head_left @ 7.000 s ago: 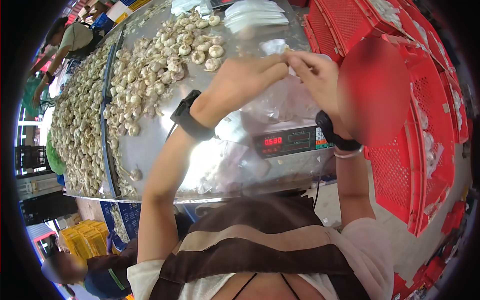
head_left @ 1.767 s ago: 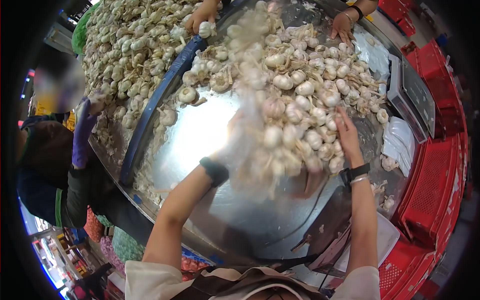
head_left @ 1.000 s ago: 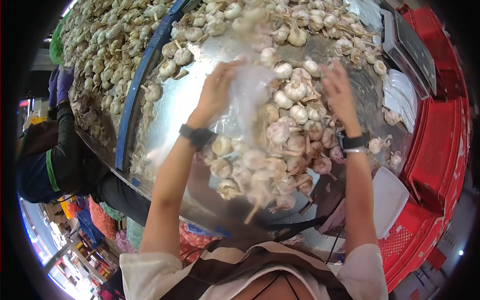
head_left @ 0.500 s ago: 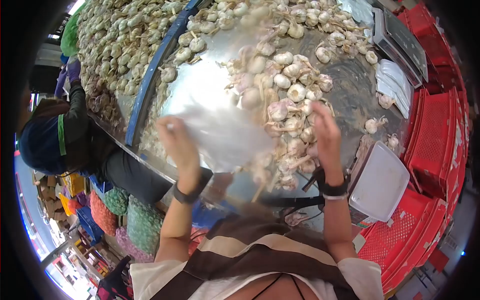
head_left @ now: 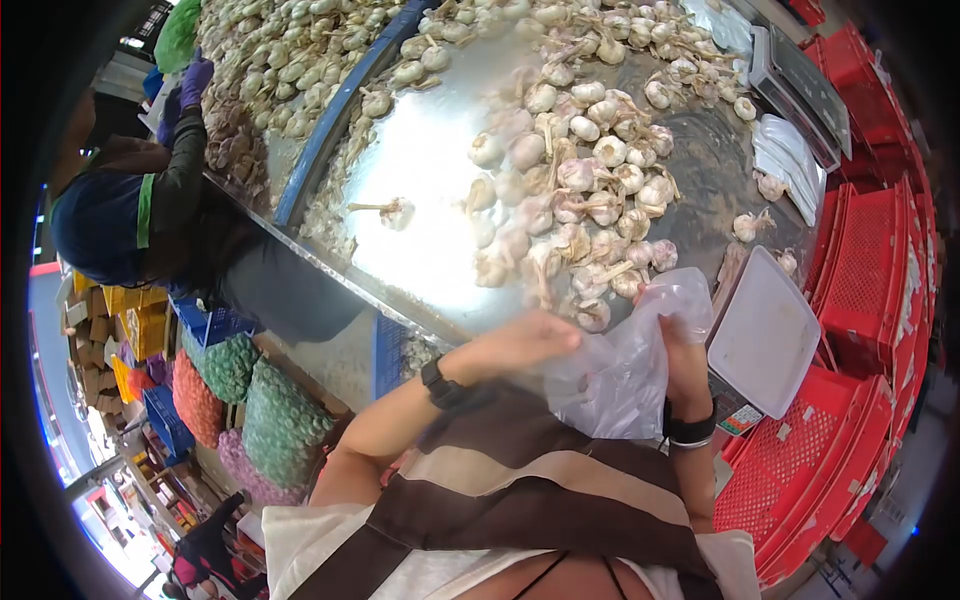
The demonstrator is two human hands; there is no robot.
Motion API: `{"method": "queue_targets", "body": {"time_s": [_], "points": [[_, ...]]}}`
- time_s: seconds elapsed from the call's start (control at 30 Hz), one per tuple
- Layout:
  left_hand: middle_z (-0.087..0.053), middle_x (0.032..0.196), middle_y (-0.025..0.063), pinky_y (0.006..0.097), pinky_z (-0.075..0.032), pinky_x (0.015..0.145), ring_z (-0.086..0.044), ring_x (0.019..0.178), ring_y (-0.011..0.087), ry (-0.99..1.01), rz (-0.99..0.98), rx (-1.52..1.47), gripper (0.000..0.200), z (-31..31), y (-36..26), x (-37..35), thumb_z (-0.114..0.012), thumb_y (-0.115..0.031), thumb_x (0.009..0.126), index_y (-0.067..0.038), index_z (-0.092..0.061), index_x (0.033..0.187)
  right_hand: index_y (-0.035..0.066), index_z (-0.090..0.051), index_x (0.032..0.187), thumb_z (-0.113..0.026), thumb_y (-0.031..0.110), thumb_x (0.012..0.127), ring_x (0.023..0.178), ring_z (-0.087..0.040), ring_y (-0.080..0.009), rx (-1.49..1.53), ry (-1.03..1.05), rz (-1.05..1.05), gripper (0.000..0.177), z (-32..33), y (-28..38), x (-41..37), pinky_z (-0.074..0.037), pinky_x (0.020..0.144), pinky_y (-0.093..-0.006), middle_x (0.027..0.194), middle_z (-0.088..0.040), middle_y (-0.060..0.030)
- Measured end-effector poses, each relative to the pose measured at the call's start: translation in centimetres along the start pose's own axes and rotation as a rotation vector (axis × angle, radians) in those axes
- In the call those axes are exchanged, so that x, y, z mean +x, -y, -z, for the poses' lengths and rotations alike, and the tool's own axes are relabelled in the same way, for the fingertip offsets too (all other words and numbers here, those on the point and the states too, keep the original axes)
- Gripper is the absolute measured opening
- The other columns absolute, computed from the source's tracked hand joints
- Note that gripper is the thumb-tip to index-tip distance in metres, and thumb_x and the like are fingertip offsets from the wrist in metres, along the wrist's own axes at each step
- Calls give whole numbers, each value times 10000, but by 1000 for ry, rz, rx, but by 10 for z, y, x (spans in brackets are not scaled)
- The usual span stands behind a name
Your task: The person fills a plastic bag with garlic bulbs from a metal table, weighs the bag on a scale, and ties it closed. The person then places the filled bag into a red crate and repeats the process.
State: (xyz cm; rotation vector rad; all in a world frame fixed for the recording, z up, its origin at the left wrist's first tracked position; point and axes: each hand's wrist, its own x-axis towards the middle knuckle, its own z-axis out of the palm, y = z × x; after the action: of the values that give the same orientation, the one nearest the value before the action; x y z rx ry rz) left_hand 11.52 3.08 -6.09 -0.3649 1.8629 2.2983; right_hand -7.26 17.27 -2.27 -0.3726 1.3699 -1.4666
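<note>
A clear plastic bag (head_left: 625, 385) hangs in front of my apron, crumpled and partly spread. My right hand (head_left: 686, 365) is closed on its right side, with the film bunched over the fingers. From the left, my left hand (head_left: 525, 345) reaches across with fingers stretched out and blurred, the fingertips right at the bag's left edge. Just beyond both hands lies a heap of garlic bulbs (head_left: 600, 205) on the metal table (head_left: 420, 150). One lone garlic bulb (head_left: 396, 213) with a long stem sits left of that heap.
A blue divider (head_left: 345, 110) separates more garlic (head_left: 300, 60) at the back left. On the right are a scale (head_left: 800, 95), a stack of plastic bags (head_left: 788, 160), a white tub (head_left: 765, 330) and red crates (head_left: 870, 270). A co-worker (head_left: 110, 225) stands at the left.
The bag has moved from the left to the right, toward my body, and is now in my right hand. My left hand has come inward. The lone bulb has come into view.
</note>
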Motion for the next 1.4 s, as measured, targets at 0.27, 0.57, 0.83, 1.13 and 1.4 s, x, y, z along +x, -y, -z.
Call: {"method": "queue_targets", "body": {"time_s": [0.27,0.57,0.83,1.13,1.4], "points": [[-582,847,59,257,-419,804,-535,875,139,150,202,-1090,629,-49,5,6,-299,-560,861,10,-538,980,6,-316,1288,-412,382,898,969,-508,-158,-38,120,33,550,11,19,-25,-411,858,-303,1205,-470,-101],[-571,947,39,265,-449,770,-539,887,110,-535,-130,-705,306,-58,-2,24,-492,-275,881,-15,-537,1035,-13,-557,1023,-478,176,884,818,-491,-73,-924,-305,453,248,63,9,-29,-403,711,-216,928,-565,-42],[-428,1233,136,375,-362,948,-445,1116,232,-207,-285,-1469,457,-56,-11,12,-443,-320,900,9,-387,1212,16,-596,928,-518,129,846,656,-499,-71,-296,-315,137,160,42,9,-40,-400,582,-233,767,-581,0],[-605,832,74,305,-481,635,-589,728,156,-693,-119,3,166,-87,-22,6,-644,-76,748,-24,-563,883,24,-575,905,-576,144,811,598,-487,-76,-981,-580,499,153,31,9,-75,-407,564,-226,704,-555,6],[-568,687,11,235,-438,616,-526,683,88,-642,-3,143,109,-82,-16,-38,-650,3,671,-4,-583,757,53,-492,790,-519,148,849,491,-431,-54,587,-37,-319,115,-4,-23,-69,-401,478,-238,594,-448,20]]}}
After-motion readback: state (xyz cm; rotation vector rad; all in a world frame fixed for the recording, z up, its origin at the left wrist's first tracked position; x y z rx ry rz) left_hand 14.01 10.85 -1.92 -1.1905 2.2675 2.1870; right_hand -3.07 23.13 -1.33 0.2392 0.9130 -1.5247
